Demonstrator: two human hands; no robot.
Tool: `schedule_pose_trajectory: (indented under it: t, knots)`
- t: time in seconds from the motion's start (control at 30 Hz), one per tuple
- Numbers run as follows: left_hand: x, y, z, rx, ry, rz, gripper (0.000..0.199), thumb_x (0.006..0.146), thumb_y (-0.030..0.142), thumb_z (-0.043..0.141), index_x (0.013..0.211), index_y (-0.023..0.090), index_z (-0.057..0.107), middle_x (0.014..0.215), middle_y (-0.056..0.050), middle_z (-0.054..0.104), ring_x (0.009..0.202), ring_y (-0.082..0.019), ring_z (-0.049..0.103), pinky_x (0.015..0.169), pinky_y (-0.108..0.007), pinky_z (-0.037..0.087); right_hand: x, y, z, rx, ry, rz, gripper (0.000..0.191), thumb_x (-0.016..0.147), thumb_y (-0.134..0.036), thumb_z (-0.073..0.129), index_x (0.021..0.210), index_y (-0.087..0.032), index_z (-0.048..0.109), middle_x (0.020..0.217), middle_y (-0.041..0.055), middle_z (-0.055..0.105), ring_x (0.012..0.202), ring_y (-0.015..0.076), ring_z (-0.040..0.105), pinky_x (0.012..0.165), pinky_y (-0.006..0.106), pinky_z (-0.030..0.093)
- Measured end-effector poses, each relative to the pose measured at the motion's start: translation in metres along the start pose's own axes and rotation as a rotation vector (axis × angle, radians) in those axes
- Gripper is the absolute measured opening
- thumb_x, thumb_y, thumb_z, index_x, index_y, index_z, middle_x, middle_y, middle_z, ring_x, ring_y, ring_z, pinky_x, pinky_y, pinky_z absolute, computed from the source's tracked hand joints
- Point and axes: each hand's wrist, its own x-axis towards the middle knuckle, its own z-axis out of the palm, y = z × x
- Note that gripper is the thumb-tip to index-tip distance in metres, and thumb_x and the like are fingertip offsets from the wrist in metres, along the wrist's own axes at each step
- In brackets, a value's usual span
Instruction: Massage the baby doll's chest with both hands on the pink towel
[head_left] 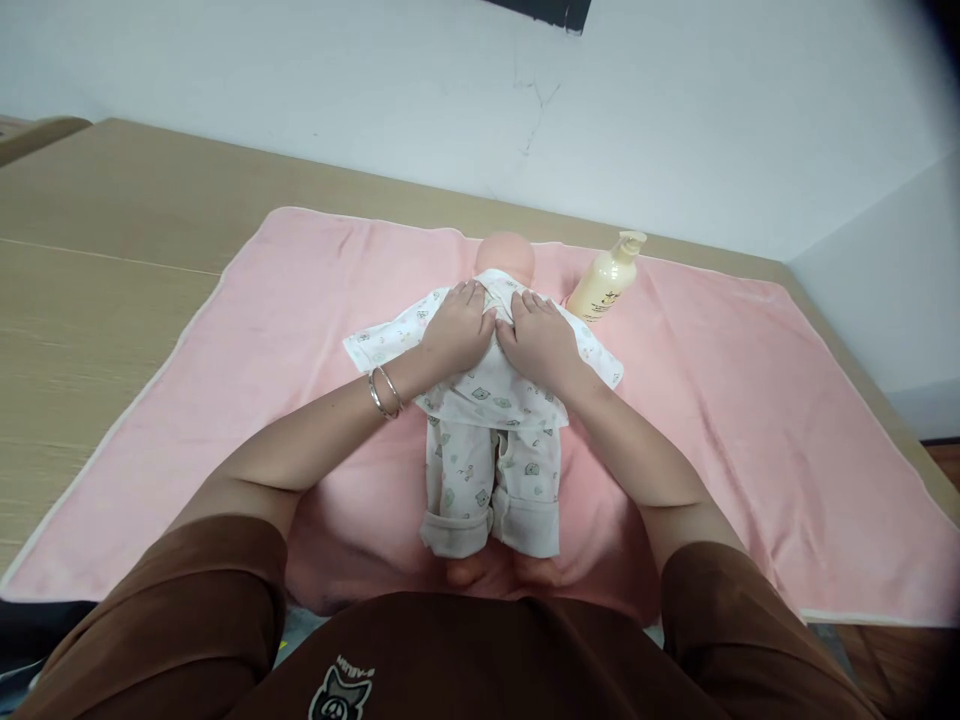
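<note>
A baby doll (pixel 505 257) lies on a pink blanket (pixel 712 400), its head toward the wall. It wears a white printed top (pixel 491 395) and matching trousers (pixel 466 465) with rolled cuffs; its feet show below them. My left hand (pixel 459 325) rests on the upper chest of the top, fingers laid forward on the cloth. Beside it, my right hand (pixel 538 338) lies on the other side of the chest, fingers also stretched over the fabric. Both thumbs point inward, close to each other. The doll's face and hands cannot be made out.
A cream pump bottle (pixel 604 284) is on the blanket, right of the doll's head. The blanket covers much of a wooden table (pixel 135 230), whose far edge runs along a white wall (pixel 375 90). My body is at the near edge.
</note>
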Motion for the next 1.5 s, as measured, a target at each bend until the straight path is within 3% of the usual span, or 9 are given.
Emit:
schedule_pose_trajectory:
  t: [0.17,0.37,0.57,0.73,0.9,1.03,1.13,1.3,1.5]
  knots:
    - [-0.015,0.013,0.001,0.019,0.074,0.072,0.062,0.105,0.03,0.03,0.146,-0.014,0.047,0.156,-0.04,0.049,0.156,-0.043,0.042,0.132,-0.064,0.032,0.02,0.017,0.002,0.062,-0.033,0.036,0.066,0.108,-0.037,0.035,0.158,0.005,0.043,0.166,0.0271,0.044,0.158,0.0379,0.04,0.132,0.054,0.029]
    - [-0.008,0.005,0.0,0.037,0.041,0.075,0.06,0.101,0.023,0.033,0.146,-0.013,0.05,0.155,-0.036,0.054,0.154,-0.04,0.047,0.132,-0.059,0.036,0.004,0.004,0.002,0.009,-0.033,0.023,0.071,0.109,-0.038,0.032,0.162,0.009,0.034,0.168,0.0298,0.039,0.16,0.0399,0.036,0.134,0.054,0.024]
    - [-0.011,0.005,0.008,0.033,0.132,0.068,0.058,0.104,0.025,0.031,0.145,-0.008,0.053,0.154,-0.033,0.056,0.153,-0.038,0.049,0.132,-0.059,0.037,0.009,0.006,0.003,0.078,-0.04,0.043,0.071,0.108,-0.04,0.034,0.162,0.005,0.036,0.169,0.0269,0.039,0.161,0.0371,0.036,0.134,0.052,0.026]
    - [-0.015,0.013,0.002,0.014,0.088,0.064,0.062,0.104,0.027,0.031,0.147,-0.013,0.049,0.155,-0.035,0.053,0.156,-0.039,0.045,0.134,-0.058,0.033,0.022,0.016,0.002,0.1,-0.034,0.054,0.069,0.105,-0.038,0.04,0.159,0.005,0.041,0.169,0.027,0.04,0.16,0.0372,0.037,0.134,0.054,0.025]
    - [-0.001,0.001,-0.001,-0.167,-0.036,-0.113,0.067,0.098,0.024,0.038,0.157,-0.005,0.044,0.169,-0.025,0.04,0.163,-0.036,0.033,0.137,-0.058,0.026,0.009,0.008,0.0,0.056,-0.098,0.006,0.075,0.107,-0.041,0.039,0.164,0.007,0.03,0.172,0.0288,0.032,0.163,0.0405,0.03,0.135,0.055,0.021]
    - [0.01,-0.014,0.006,-0.263,0.042,-0.213,0.062,0.099,0.028,0.038,0.154,0.003,0.051,0.167,-0.019,0.047,0.161,-0.033,0.038,0.137,-0.056,0.027,-0.011,-0.008,0.003,-0.001,-0.063,-0.021,0.072,0.106,-0.035,0.041,0.165,0.006,0.028,0.172,0.0326,0.027,0.164,0.0444,0.024,0.134,0.058,0.022]
    - [0.005,-0.014,0.014,-0.199,0.115,-0.181,0.058,0.102,0.032,0.038,0.15,0.004,0.054,0.162,-0.021,0.053,0.157,-0.033,0.044,0.135,-0.056,0.031,-0.01,-0.007,0.006,0.01,-0.04,-0.045,0.067,0.107,-0.032,0.037,0.164,0.004,0.033,0.171,0.0323,0.03,0.163,0.0438,0.026,0.133,0.058,0.024]
    - [-0.017,0.007,0.02,-0.096,0.196,-0.032,0.059,0.102,0.03,0.038,0.15,0.0,0.051,0.161,-0.027,0.051,0.158,-0.039,0.04,0.133,-0.061,0.031,0.018,0.02,0.008,0.134,-0.023,-0.025,0.062,0.107,-0.035,0.035,0.159,-0.001,0.043,0.17,0.0252,0.038,0.162,0.0393,0.031,0.134,0.057,0.022]
    - [-0.01,0.0,0.014,-0.217,0.098,-0.065,0.064,0.093,0.022,0.042,0.151,0.001,0.053,0.164,-0.023,0.049,0.159,-0.036,0.04,0.136,-0.058,0.029,0.009,0.012,0.01,0.045,-0.001,-0.031,0.066,0.107,-0.035,0.038,0.161,0.003,0.038,0.17,0.0294,0.036,0.161,0.0423,0.032,0.133,0.06,0.022]
